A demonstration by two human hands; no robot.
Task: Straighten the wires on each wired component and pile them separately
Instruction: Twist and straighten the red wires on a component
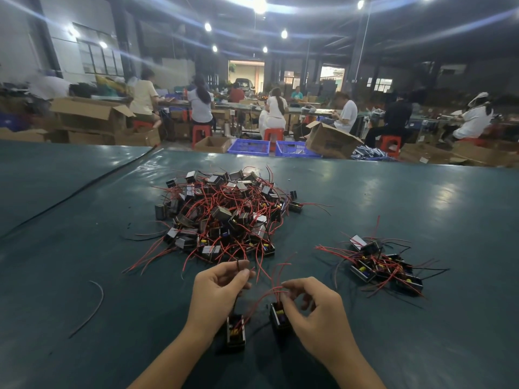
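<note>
Two hands curl at lower centre: left hand (222, 290) pinches a black wire (238, 265), right hand (311, 307) seemingly pinches red wires (276, 290).

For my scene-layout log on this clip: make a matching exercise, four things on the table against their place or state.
Things:
1. large pile of components
2. small pile of components
3. loose wire
4. left hand

Place or state:
A. pinching a dark wire
B. lying alone, far left
C. right side of the table
D. middle of the table

Pairs: 1-D, 2-C, 3-B, 4-A.
</note>
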